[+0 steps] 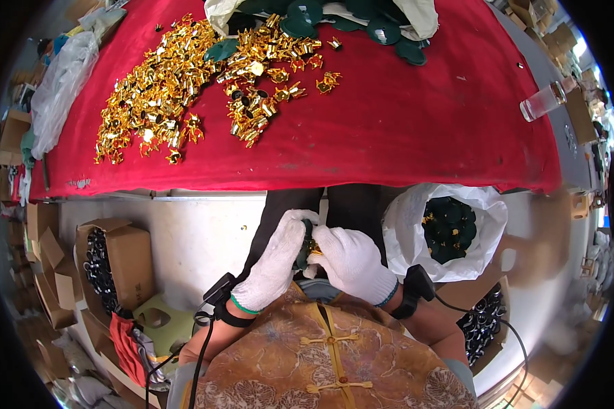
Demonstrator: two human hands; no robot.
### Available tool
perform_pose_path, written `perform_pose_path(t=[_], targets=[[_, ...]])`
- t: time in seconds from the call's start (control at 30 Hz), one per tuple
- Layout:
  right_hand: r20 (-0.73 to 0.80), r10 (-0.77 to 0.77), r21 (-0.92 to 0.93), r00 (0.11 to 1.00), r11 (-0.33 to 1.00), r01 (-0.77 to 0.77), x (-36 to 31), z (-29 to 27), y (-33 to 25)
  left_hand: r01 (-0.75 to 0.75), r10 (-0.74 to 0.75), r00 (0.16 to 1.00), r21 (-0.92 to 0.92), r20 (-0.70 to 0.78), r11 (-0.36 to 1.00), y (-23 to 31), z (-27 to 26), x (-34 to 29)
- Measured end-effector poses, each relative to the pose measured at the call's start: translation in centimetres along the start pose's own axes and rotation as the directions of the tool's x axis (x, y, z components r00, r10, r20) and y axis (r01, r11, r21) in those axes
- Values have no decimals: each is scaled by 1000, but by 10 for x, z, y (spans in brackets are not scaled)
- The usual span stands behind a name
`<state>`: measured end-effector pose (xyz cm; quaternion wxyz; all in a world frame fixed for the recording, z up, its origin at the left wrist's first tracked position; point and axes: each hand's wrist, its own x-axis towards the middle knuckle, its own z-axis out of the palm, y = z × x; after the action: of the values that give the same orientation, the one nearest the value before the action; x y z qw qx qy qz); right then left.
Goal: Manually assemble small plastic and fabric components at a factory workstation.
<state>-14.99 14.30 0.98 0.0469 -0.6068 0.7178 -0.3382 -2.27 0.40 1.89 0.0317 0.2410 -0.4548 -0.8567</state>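
My left hand (269, 269), in a white knitted glove, is closed on a dark green disc (303, 255) held edge-up over my lap. My right hand (356, 262), gloved the same way, pinches a small shiny gold metal piece (315, 250) against that disc. Fingers cover most of both parts. Beyond them, on the red cloth (402, 136), lies a large heap of gold pronged cup-shaped pieces (158, 92). A whitish sack (419, 17) at the table's far side spills green discs (383, 31). To the right, a white plastic bag (406, 238) contains green discs with gold pieces (450, 232).
A clear bottle (543, 102) lies at the table's right edge. Cardboard boxes of dark shiny parts stand on the floor at left (131, 262) and lower right. Clear plastic wrap (65, 88) hangs by the left edge. Black cables run from both wrist bands.
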Motion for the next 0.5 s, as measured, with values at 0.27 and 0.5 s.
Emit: perform_pose_path(t=[0.27, 0.5], targets=[[661, 546, 613, 515, 2, -790, 24, -29, -25, -234, 270, 963, 541, 13, 808, 6, 2, -9], [848, 349, 520, 398, -412, -748, 3, -13, 3, -102, 103, 994, 467, 24, 878, 11, -5, 3]])
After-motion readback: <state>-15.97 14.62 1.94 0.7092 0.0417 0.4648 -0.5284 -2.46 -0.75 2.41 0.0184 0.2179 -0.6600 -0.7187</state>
